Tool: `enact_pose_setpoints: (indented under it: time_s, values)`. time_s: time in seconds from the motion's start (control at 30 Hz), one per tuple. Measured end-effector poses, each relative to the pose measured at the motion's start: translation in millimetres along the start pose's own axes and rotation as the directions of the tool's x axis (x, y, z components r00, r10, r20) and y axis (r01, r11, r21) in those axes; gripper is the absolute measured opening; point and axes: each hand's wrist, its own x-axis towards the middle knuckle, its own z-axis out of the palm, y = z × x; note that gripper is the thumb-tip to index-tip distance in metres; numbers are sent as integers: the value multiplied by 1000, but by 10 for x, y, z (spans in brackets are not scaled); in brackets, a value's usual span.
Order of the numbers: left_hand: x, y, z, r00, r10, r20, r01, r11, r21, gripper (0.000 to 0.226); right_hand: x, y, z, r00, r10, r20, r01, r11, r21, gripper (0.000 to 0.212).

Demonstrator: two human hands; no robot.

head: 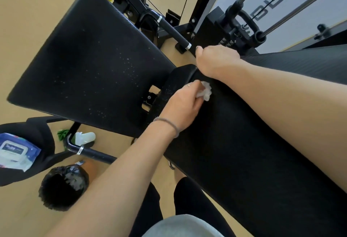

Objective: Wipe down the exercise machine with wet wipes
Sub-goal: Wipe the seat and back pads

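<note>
My left hand (183,103) grips a crumpled white wet wipe (205,91) and presses it against the upper end of the machine's long black back pad (253,152). My right hand (214,60) grips the top edge of that same pad, just above the wipe, with its fingers curled over the far side. The black seat pad (90,58) lies to the left, speckled with small droplets. A blue pack of wet wipes (16,151) lies on a black pad at the left edge.
A bin lined with a black bag (62,187) stands on the floor below the left arm. A white spray bottle (85,137) and a green cloth (62,135) lie by a black handle bar (90,153). Weight stack rods (300,11) rise at the upper right.
</note>
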Motion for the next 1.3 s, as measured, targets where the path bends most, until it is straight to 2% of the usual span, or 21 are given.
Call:
enact_pose_setpoints:
  time_s: [0.07,0.17,0.23,0.37,0.53,0.63,0.73,0.8,0.9,1.0,1.13,1.2,1.3]
  values:
    - [231,71,41,999,-10,-32,10,1000,2,17,18,10,60,999,-9,-38,8,1000,-20,41]
    - [318,-250,32,980,-198,-17,199,976,84,1,6,18,93,999,-21,-49,18,998,-56,40]
    - [135,-513,23,949,-313,34,312,950,31,10,-43,-8,130,999,-21,-49,16,994,-112,42]
    - [-106,-662,31,958,-283,40,284,959,-14,10,-63,-41,219,998,-29,47,41,960,-278,49]
    - [69,-660,11,982,-188,8,188,982,30,5,-9,-93,310,991,-46,125,90,922,-376,56]
    - [-67,-917,25,953,-304,6,303,950,72,9,-75,-228,431,975,-94,200,175,882,-439,55]
    - [-430,-1236,-2,907,-419,44,413,905,104,10,-146,-458,602,973,-120,198,195,887,-419,57]
    - [-623,-1309,-40,904,-424,58,418,903,96,8,-196,-576,710,978,-120,168,180,894,-409,58]
    - [-646,-1146,-43,959,-282,11,282,959,-1,3,-255,-633,777,984,-95,151,154,879,-450,62]
    - [-533,-943,14,988,-154,-23,154,988,-20,6,-268,-652,791,985,-97,142,153,871,-468,61]
    - [-544,-947,124,964,-236,-120,216,963,-161,9,-257,-656,776,984,-101,146,161,855,-493,59]
    - [-625,-994,171,948,-270,-168,243,956,-166,8,-282,-673,777,969,-155,193,228,860,-457,55]
    - [-838,-1182,169,905,-387,-176,362,919,-159,12,-401,-777,783,900,-334,279,396,895,-205,49]
